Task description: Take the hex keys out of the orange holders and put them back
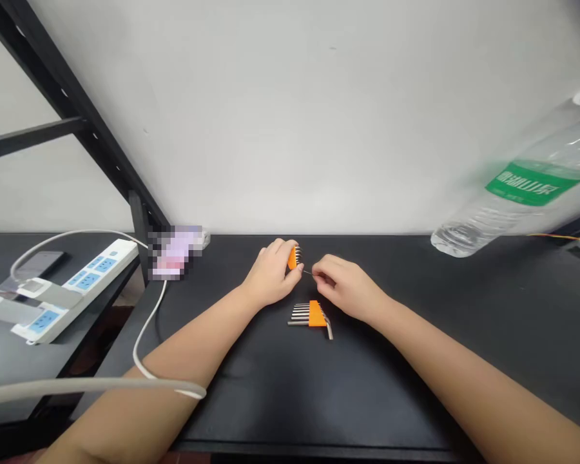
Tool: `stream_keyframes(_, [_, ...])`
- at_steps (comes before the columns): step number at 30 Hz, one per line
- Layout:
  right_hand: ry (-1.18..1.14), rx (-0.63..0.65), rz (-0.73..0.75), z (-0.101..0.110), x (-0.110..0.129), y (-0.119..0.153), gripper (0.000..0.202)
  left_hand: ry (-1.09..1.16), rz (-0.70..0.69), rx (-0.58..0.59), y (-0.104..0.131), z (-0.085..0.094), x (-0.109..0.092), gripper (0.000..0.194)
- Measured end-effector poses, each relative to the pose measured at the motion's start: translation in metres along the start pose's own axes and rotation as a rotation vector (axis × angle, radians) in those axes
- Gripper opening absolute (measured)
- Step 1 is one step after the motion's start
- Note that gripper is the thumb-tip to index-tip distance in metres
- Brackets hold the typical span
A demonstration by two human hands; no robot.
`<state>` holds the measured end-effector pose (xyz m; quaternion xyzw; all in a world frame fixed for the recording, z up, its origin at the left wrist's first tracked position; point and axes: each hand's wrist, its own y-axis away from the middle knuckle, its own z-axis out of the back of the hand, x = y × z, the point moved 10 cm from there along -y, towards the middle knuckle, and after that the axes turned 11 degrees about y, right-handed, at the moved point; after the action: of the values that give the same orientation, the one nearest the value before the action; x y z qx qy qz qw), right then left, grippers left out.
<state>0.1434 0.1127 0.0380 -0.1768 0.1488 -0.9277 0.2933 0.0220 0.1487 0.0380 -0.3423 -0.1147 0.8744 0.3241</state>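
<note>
My left hand is closed on an orange hex key holder, with several dark keys showing at its right side. My right hand pinches a thin hex key, whose free end points left to the thumb of my left hand. Whether that key touches the holder I cannot tell. Nearer to me, a second orange hex key holder lies flat on the black table, with several silver keys fanned to the left and one bent end sticking out at the lower right.
A large water bottle with a green label stands at the right. To the left are a phone, a white power strip with plugs, and a dark device. A white cable crosses above my left forearm. A black metal frame rises at the left.
</note>
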Motion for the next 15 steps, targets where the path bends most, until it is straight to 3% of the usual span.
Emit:
stream_keyframes(6, [-0.022,-0.096,0.014,0.0118,0.0032,0.0001,0.012,0.015,-0.039,0.014,0.0006,-0.0011,-0.0055,0.041])
stream_keyframes(15, [0.051,-0.036,0.052,0.0041,0.0017,0.0019,0.019,0.022,-0.068,0.072,0.0007,-0.0063,-0.0083,0.049])
